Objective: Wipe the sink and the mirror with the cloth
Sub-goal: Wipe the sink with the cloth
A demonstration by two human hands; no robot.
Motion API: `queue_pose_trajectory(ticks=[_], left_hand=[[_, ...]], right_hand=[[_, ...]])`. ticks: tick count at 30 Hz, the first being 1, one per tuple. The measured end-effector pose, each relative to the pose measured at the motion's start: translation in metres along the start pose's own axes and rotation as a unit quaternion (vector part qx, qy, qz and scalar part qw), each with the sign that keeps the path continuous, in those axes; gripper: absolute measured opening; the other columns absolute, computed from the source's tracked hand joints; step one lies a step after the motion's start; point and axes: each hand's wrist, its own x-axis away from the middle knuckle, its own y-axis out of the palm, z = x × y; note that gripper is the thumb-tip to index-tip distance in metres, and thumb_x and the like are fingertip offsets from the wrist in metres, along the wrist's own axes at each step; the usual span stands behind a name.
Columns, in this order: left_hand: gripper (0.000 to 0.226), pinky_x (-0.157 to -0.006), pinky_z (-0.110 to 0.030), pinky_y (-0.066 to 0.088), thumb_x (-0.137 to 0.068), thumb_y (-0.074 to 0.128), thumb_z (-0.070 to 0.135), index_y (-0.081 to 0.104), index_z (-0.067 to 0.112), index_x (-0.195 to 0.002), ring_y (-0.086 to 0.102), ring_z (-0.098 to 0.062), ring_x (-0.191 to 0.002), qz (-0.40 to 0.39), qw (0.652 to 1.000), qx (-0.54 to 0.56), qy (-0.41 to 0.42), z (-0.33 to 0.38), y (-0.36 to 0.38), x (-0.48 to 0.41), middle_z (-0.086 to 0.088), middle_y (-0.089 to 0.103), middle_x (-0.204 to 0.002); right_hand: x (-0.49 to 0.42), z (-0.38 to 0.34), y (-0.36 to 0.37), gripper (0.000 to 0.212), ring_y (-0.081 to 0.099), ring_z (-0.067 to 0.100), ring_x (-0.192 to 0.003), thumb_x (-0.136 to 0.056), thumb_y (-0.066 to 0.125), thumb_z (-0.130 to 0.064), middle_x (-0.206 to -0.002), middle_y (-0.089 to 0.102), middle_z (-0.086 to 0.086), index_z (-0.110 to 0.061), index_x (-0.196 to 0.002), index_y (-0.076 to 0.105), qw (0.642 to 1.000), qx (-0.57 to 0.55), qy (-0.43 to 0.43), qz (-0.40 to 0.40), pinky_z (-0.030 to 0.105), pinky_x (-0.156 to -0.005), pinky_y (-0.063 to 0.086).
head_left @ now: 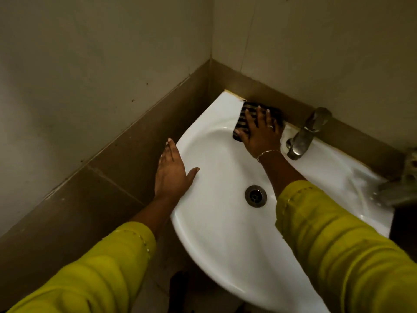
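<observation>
A white ceramic sink (216,222) fills the middle of the view, with a metal drain (255,196) in its bowl. A dark striped cloth (246,116) lies folded on the sink's back rim near the wall. My right hand (259,132) presses flat on the cloth with fingers spread. My left hand (172,175) rests on the sink's left rim, thumb over the edge and fingers down its outer side. No mirror is in view.
A metal tap (302,136) stands on the back rim just right of my right hand. A second metal fitting (404,184) sits at the far right edge. Brown tiled walls enclose the sink at left and behind, meeting in a corner.
</observation>
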Motion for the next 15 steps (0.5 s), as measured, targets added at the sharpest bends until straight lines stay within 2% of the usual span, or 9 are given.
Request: queue_pose_trajectory(ticks=[4, 5, 7, 9, 12, 15], left_hand=[[0.092, -0.115, -0.033, 0.013, -0.087, 0.057, 0.038, -0.003, -0.003, -0.145, 0.015, -0.029, -0.142, 0.002, 1.0, 0.001, 0.003, 0.0, 0.0, 0.001, -0.019, 0.007, -0.155], [0.091, -0.115, -0.033, 0.014, -0.088, 0.057, 0.036, -0.003, -0.002, -0.145, 0.015, -0.029, -0.142, 0.003, 1.0, 0.003, 0.002, 0.0, 0.0, 0.001, -0.019, 0.008, -0.155], [0.089, -0.115, -0.034, 0.015, -0.088, 0.056, 0.035, -0.003, -0.002, -0.145, 0.016, -0.03, -0.142, 0.004, 1.0, 0.007, 0.0, 0.0, 0.0, 0.001, -0.019, 0.009, -0.155], [0.089, -0.115, -0.034, 0.017, -0.088, 0.055, 0.035, -0.002, -0.002, -0.145, 0.017, -0.03, -0.141, 0.005, 1.0, 0.014, 0.0, -0.001, 0.0, 0.002, -0.019, 0.01, -0.155], [0.088, -0.115, -0.035, 0.019, -0.088, 0.055, 0.035, -0.002, -0.001, -0.145, 0.019, -0.029, -0.141, 0.007, 0.999, 0.032, -0.005, -0.003, 0.001, 0.0, -0.019, 0.012, -0.154], [0.087, -0.115, -0.035, 0.02, -0.089, 0.053, 0.035, -0.002, 0.0, -0.145, 0.019, -0.029, -0.141, 0.005, 0.999, 0.044, -0.007, -0.002, 0.002, 0.0, -0.019, 0.014, -0.154]], right_hand=[[0.038, 0.009, 0.002, 0.066, 0.0, 0.036, -0.142, -0.095, 0.035, -0.047, -0.156, 0.001, 0.018, -0.022, -0.148, 0.006, 0.997, 0.017, 0.076, -0.008, 0.049, -0.114, 0.004], [0.047, 0.008, 0.005, 0.066, 0.001, 0.037, -0.142, -0.095, 0.039, -0.041, -0.155, 0.001, 0.019, -0.021, -0.148, 0.006, 0.996, 0.027, 0.087, -0.005, 0.053, -0.112, 0.012], [0.062, 0.003, 0.01, 0.069, 0.012, 0.039, -0.141, -0.091, 0.054, -0.021, -0.153, 0.012, 0.022, -0.018, -0.148, 0.015, 0.994, 0.04, 0.103, 0.019, 0.057, -0.1, 0.034], [0.066, -0.001, 0.016, 0.075, 0.027, 0.042, -0.136, -0.078, 0.064, -0.006, -0.148, 0.028, 0.024, -0.014, -0.144, 0.029, 0.991, 0.046, 0.122, 0.032, 0.057, -0.09, 0.042], [0.057, -0.002, 0.019, 0.077, 0.038, 0.044, -0.128, -0.069, 0.073, -0.003, -0.14, 0.04, 0.026, -0.011, -0.139, 0.04, 0.99, 0.052, 0.115, 0.056, 0.061, -0.094, 0.038], [0.04, -0.001, 0.016, 0.079, 0.043, 0.044, -0.125, -0.067, 0.079, -0.014, -0.137, 0.044, 0.027, -0.011, -0.137, 0.043, 0.992, 0.067, 0.058, 0.086, 0.058, -0.1, 0.033]])
